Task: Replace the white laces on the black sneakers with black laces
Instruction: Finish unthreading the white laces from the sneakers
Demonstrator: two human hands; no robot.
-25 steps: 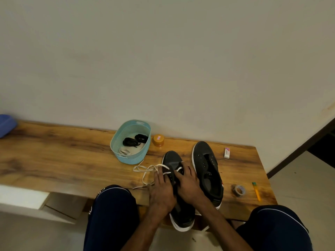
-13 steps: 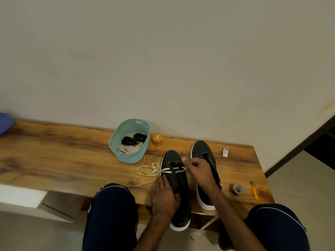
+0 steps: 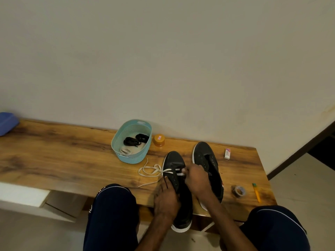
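- The right hand (image 3: 196, 180) has its fingertips bunched at the eyelets, apparently pinching the white lace (image 3: 169, 170); blur hides the exact grip.
- Just to its left, the left hand (image 3: 166, 198) presses fairly straight fingers onto the laced sneaker (image 3: 175, 160), holding it down.
- This sneaker's heel, below both hands, overhangs the table (image 3: 72, 156) edge; a hard tug on the lace could drag or tip it off if the left hand eases up.
- The lace's loose loops trail left of the hands and could snag or knot at an eyelet.
- The second sneaker (image 3: 204, 153), right of the hands, shows no lace.
- The black laces (image 3: 135, 140) lie in the blue basket (image 3: 130, 158), beyond the hands to the left.
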